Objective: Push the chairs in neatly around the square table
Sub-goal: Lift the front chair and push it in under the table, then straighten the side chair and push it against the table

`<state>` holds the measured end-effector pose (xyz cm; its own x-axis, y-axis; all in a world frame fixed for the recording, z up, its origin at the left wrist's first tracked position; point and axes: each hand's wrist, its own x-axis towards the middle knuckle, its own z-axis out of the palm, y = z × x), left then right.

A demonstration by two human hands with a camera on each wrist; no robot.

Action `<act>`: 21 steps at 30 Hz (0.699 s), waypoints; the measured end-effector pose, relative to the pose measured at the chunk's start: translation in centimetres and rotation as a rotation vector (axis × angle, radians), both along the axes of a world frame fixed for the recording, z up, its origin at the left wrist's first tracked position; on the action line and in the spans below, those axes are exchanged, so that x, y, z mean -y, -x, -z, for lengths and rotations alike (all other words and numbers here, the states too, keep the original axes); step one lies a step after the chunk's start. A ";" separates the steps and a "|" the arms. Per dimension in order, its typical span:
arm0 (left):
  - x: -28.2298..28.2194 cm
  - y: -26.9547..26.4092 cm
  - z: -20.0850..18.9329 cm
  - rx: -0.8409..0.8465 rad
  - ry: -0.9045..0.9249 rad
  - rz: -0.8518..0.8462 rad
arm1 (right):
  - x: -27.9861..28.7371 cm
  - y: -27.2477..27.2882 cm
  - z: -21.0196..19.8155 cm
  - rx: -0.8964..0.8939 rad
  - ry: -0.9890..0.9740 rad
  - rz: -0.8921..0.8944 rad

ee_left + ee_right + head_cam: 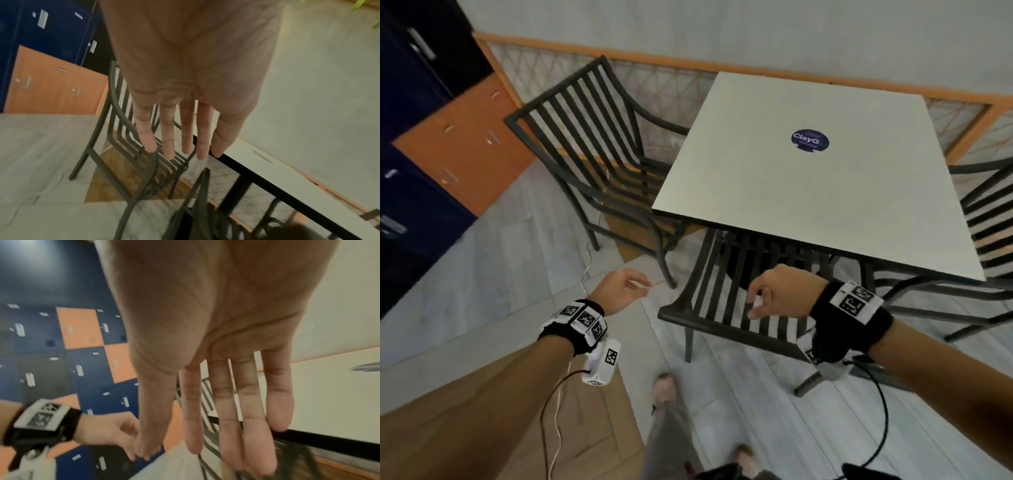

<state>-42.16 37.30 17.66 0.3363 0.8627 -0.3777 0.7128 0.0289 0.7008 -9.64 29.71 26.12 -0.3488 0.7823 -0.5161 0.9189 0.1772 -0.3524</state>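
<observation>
Dark metal slats make up all three chairs, thin bars bent into curved backs and armrests, standing round a square table [808, 178] with a smooth pale top, a thin black edge and a round dark-blue sticker [810, 139] near its middle. The near chair [722, 308] sits with its seat tucked under the table's near edge, its slatted back tilted toward the person. The left chair [592, 137] stands at the table's left side, turned at an angle, most of its seat out in the open. A third chair [986, 212] shows partly at the right side.

The right hand [777, 291] hovers over the near chair's back, fingers loosely bent and apart, gripping nothing; I cannot tell whether it touches the slats. In the right wrist view its fingers [255, 426] hang straight and slightly spread. The left hand [619, 287] hangs in the air left of that chair, relaxed, fingers loose, empty.

The floor is pale wood-grain plank with an inset of brown wood. Orange and dark-blue lockers [458, 147] line the left wall.
</observation>
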 end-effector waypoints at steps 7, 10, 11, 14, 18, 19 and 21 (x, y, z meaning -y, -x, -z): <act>-13.1 8.4 1.5 -0.174 -0.109 0.030 | -16.9 14.8 0.1 -0.349 -0.072 -0.049; -22.0 11.9 3.4 -0.295 -0.153 0.088 | -25.3 21.1 2.6 -0.423 -0.083 0.013; -25.0 12.9 4.0 -0.344 -0.169 0.090 | -28.0 23.0 3.8 -0.423 -0.082 0.037; -33.2 15.1 5.4 -0.519 -0.248 0.122 | -35.3 27.5 8.3 -0.355 -0.015 0.135; -42.2 16.8 7.2 -0.730 -0.319 0.202 | -42.5 30.4 15.3 -0.207 0.108 0.176; -44.0 17.3 8.0 -0.782 -0.346 0.223 | -43.6 30.8 17.0 -0.159 0.130 0.154; -47.4 18.2 9.4 -0.874 -0.385 0.271 | -45.4 31.4 20.0 -0.065 0.119 0.151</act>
<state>-60.34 84.73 8.23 0.2770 0.9138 -0.2969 0.9324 -0.3303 -0.1467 -41.00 75.12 6.11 -0.2681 0.7632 -0.5879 0.9064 -0.0070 -0.4224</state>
